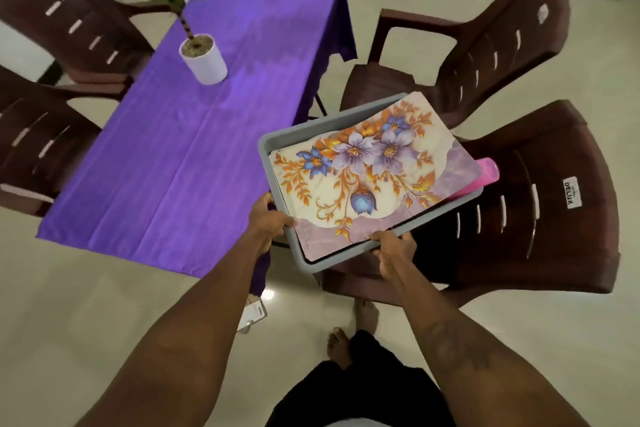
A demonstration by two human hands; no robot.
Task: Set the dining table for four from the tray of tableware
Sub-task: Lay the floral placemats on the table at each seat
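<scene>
A grey tray [298, 130] hangs over the near right corner of the table [194, 156], which wears a purple cloth. On top of the tray lies a floral placemat [370, 166], hiding whatever is beneath; a pink edge [488, 172] pokes out at its right. My left hand [272, 222] grips the tray's near left corner, thumb over the rim. My right hand [394, 250] grips the near rim, fingers curled round it.
A potted plant in a white pot [204, 59] stands on the table's far half. Brown plastic chairs stand at the left [52, 135], far left [76, 21], far right [485, 45] and near right [540, 198]. My bare feet [349, 336] are on the tiled floor.
</scene>
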